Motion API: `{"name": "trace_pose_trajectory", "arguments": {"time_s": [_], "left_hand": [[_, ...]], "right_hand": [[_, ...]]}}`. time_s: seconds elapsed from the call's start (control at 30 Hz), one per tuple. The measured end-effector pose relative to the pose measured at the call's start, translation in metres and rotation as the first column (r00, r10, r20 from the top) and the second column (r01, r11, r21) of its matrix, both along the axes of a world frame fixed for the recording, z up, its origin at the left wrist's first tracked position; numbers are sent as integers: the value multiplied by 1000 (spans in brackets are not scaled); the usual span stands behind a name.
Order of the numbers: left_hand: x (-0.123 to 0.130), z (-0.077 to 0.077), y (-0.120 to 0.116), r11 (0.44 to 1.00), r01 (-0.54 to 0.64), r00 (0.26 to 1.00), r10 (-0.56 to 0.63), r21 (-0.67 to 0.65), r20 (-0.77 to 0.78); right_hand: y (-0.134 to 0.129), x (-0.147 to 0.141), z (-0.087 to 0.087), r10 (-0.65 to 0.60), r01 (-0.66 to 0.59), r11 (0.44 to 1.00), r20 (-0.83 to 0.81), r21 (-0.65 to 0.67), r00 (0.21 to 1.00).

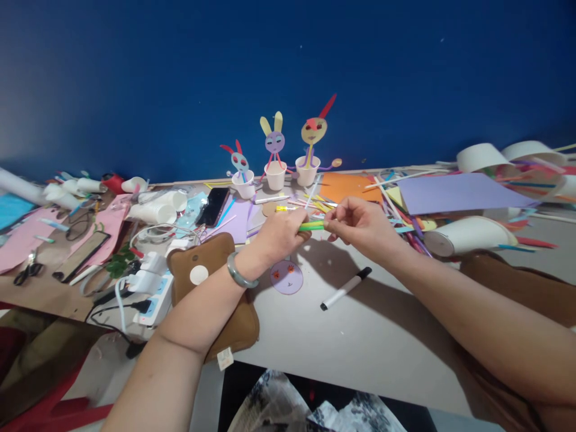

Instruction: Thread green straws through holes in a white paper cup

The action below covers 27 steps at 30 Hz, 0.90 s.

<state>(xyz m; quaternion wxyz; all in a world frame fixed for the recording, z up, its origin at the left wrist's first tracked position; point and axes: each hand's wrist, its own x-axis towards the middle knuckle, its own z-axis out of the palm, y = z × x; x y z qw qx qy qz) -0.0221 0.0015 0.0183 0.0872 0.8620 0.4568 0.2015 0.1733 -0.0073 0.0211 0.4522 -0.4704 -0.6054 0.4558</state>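
Green and yellow sticks (313,226) span the gap between my hands above the table. My left hand (284,231), with a bangle on the wrist, is closed around their left end. The fingertips of my right hand (353,223) pinch the right end. Just below my left hand lies a round purple paper face (287,277) with orange eyes. A white marker with black ends (345,289) rests on the table to the right of the face.
Three paper-cup figures (275,174) stand at the back by the blue wall. Brown cushion (243,321), phone (213,207) and power strip (156,297) lie left. Orange paper (348,187), purple paper (463,193), coloured sticks and a fallen cup (472,237) lie right.
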Motion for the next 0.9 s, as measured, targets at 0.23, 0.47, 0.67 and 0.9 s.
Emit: {"name": "trace_pose_trajectory", "arguments": {"time_s": [0.23, 0.47, 0.67, 0.9], "left_hand": [[-1, 1, 5, 993, 29, 952, 8, -115, 306], [-8, 0, 11, 967, 187, 920, -112, -172, 375], [-10, -2, 9, 977, 198, 962, -178, -79, 209], [-7, -5, 8, 984, 177, 984, -177, -35, -17]], "right_hand": [[4, 1, -6, 21, -33, 993, -107, -113, 994], [10, 5, -9, 70, -90, 984, -128, -157, 989], [10, 5, -8, 77, -88, 981, -68, -174, 995], [10, 5, -7, 60, -68, 980, -47, -187, 997]]}}
